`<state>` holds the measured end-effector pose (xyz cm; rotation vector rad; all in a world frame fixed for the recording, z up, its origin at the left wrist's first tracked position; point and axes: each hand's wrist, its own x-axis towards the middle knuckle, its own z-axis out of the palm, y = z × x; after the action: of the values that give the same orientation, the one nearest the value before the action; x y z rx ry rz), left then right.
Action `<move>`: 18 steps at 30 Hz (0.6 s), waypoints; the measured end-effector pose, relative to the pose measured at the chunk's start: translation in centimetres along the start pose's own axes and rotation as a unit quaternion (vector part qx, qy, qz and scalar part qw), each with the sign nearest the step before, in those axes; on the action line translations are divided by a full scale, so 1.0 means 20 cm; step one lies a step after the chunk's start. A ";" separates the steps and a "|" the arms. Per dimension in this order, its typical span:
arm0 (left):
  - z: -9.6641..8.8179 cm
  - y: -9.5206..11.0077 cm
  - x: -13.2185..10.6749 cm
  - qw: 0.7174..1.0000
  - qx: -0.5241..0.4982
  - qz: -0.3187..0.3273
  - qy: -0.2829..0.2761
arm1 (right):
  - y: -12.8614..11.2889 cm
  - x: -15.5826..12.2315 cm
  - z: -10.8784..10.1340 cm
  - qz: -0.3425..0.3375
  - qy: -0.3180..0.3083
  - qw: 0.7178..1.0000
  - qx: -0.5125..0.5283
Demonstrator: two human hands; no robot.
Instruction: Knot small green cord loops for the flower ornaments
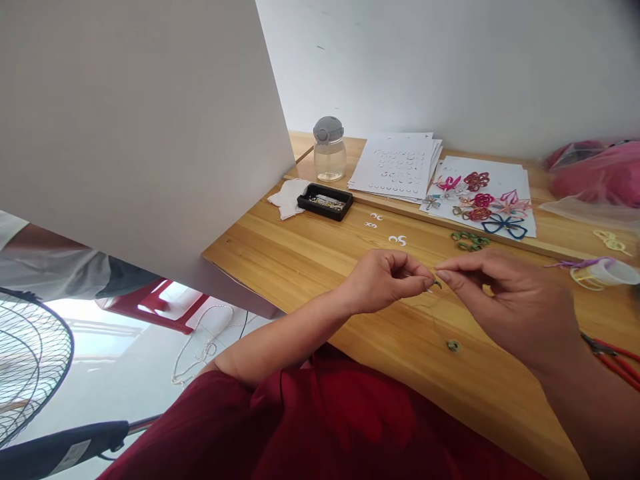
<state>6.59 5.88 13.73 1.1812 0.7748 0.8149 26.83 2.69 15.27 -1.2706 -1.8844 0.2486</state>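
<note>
Over the wooden table, my left hand [383, 283] pinches a small dark green piece [438, 284] that sticks out past the fingertips. Close beside it my right hand [505, 300] is closed in a pinch of thumb and forefinger; what lies between those fingertips is too small to make out. A thin thread or wire [434, 321] hangs faintly below the hands. On the table under them lies a small green coiled piece [453, 346]. Several similar green loops [470, 240] sit in a group beyond my right hand.
Behind stand a black tray [342, 215] of small bits, a bottle [330, 157], paper sheets [400, 160] and colourful looped flowers [483, 200]. White paper crescents [397, 240] lie nearer. To the right are a plastic cup [617, 271] and red-handled pliers [617, 360]. A fan [30, 367] stands at left.
</note>
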 end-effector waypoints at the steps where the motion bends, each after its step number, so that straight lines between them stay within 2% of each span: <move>1: 0.00 0.00 0.00 1.000 -0.013 -0.001 -0.006 | 0.01 0.01 0.01 0.049 -0.012 0.998 0.045; 3: -0.01 0.00 0.01 0.999 -0.036 -0.004 -0.012 | 0.04 0.01 0.04 0.149 -0.043 0.976 0.156; 5: -0.02 -0.01 0.01 0.999 -0.052 -0.006 -0.007 | 0.06 0.01 0.07 0.225 -0.072 0.937 0.258; 7: -0.02 -0.03 0.02 0.998 -0.066 -0.002 0.002 | 0.07 0.00 0.09 0.265 -0.086 0.909 0.310; 8: -0.02 -0.04 0.03 0.997 -0.073 0.003 0.009 | 0.07 -0.01 0.10 0.271 -0.085 0.906 0.314; 11: -0.02 -0.06 0.04 0.996 -0.077 0.016 0.041 | 0.04 -0.05 0.12 0.258 -0.058 0.927 0.265; 14: -0.01 -0.07 0.05 0.995 -0.057 0.019 0.076 | 0.00 -0.09 0.12 0.220 0.000 0.958 0.182; 18: 0.00 -0.07 0.05 0.994 -0.036 0.025 0.095 | -0.04 -0.12 0.11 0.099 0.041 0.994 0.028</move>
<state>7.33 6.47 12.27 1.0715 0.8666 0.9993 25.04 0.84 13.02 -1.4104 -1.6724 0.3467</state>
